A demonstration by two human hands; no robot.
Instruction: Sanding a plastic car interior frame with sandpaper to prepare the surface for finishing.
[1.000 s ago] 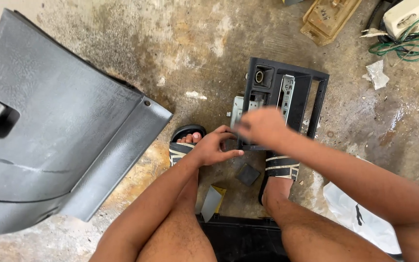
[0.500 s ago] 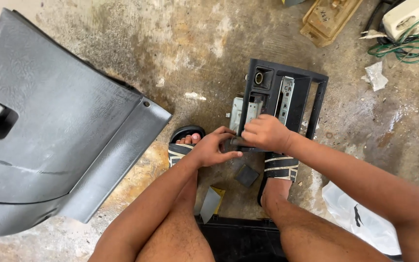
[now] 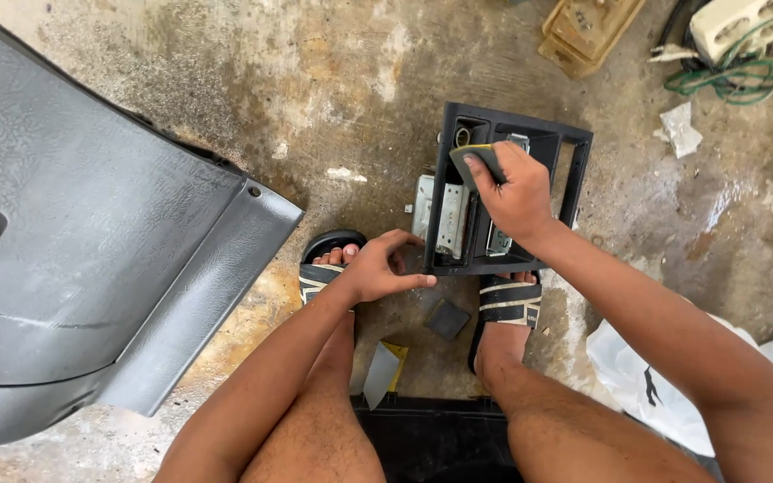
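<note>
The black frame (image 3: 574, 179) looks like matt moulded plastic, with pale metal brackets (image 3: 451, 215) inside it. The pad (image 3: 476, 161) under the right hand (image 3: 516, 192) appears dark, dull and abrasive, with a thin yellow edge. The large grey panel (image 3: 91, 259) is plastic with a grained, leather-like texture and a faint sheen. The floor (image 3: 315, 80) is rough, stained concrete.

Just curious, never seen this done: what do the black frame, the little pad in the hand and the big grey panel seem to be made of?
Black frame: probably moulded plastic, matt, with thin even bars. Pad under the right hand: likely a sanding sponge or abrasive sheet, dark and dull; hard to tell. Grey panel: apparently plastic, with a leather-like grain. The left hand steadies the frame.
</note>
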